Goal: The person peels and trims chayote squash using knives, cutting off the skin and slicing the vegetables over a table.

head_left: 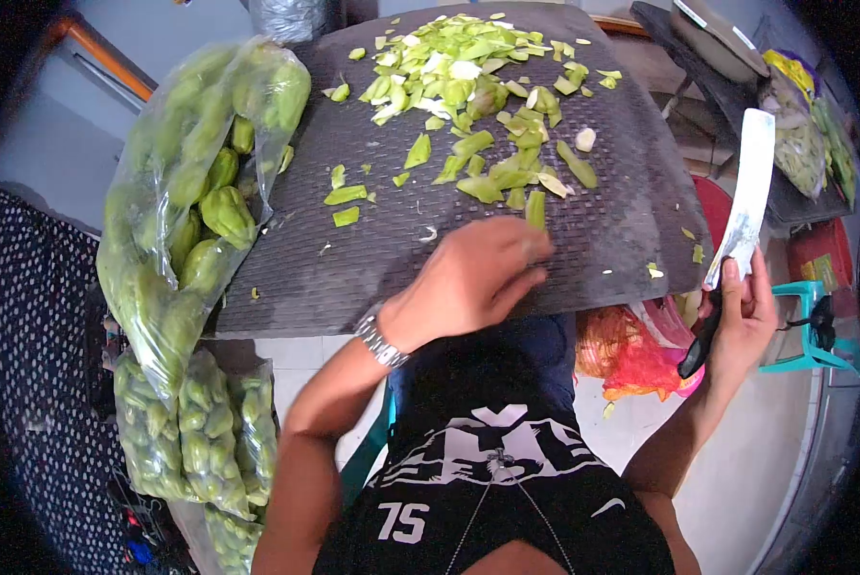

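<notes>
Right hand (744, 321) closed on white-bladed, black-handled knife (753, 172), right of dark woven-textured table (344, 273); left hand (473, 278) half-curled over table's near edge, blurred, grasp unclear; flat light-green vegetable pieces (483, 190) just beyond.

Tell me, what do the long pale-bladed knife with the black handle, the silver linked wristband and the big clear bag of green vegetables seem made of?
The long pale-bladed knife: probably metal, bright and reflective; its smooth black handle could be plastic. The silver linked wristband: likely polished metal, given its glints. The big clear bag: thin plastic film, wrinkled and shiny, green vegetables showing through.
</notes>
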{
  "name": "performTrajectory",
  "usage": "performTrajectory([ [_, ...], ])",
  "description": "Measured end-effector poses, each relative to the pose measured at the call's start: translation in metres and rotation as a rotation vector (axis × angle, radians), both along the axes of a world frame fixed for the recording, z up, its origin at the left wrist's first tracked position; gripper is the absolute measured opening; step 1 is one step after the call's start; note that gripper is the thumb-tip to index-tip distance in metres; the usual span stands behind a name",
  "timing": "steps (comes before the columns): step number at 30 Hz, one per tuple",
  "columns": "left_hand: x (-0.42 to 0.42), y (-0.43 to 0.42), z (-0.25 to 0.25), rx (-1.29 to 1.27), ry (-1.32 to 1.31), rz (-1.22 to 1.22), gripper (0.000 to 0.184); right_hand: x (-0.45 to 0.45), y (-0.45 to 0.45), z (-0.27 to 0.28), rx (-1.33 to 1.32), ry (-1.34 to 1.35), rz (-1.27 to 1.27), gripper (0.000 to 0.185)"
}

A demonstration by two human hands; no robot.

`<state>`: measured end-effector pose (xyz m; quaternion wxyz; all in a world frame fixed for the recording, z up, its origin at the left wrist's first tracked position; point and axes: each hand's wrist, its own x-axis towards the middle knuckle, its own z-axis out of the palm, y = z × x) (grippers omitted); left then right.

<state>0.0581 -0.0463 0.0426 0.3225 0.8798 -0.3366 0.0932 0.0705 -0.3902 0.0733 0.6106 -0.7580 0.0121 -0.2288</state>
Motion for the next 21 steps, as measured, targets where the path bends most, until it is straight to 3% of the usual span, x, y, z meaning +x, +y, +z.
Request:
performTrajectory([
  [3, -0.022, 0.005, -0.002, 0.304, -0.012, -0.179, 0.058, 0.004, 0.010, -0.015, 0.044, 0.033, 0.005, 0.046],
  [6, -0.006, 0.018, -0.013, 0.395, 0.084, -0.306, 0.066, -0.003, 0.020, -0.016, 0.064, 0.071, 0.053, 0.045],
  [10, 0.062, 0.054, -0.019, 0.547, -0.033, -0.140, 0.069, -0.006, 0.009, -0.025, 0.000, 0.088, 0.075, 0.045],
  [15, 0.117, 0.076, -0.012, 0.440, -0.374, 0.417, 0.069, -0.003, 0.013, -0.020, 0.095, 0.150, 0.102, 0.041],
  [18, 0.099, 0.011, 0.000, 0.383, -0.292, 0.096, 0.066, 0.003, 0.027, -0.016, 0.129, 0.194, 0.112, 0.039],
  [21, 0.110, -0.048, -0.026, 0.349, -0.324, -0.168, 0.059, 0.010, 0.047, -0.012, 0.151, 0.143, 0.135, 0.039],
])
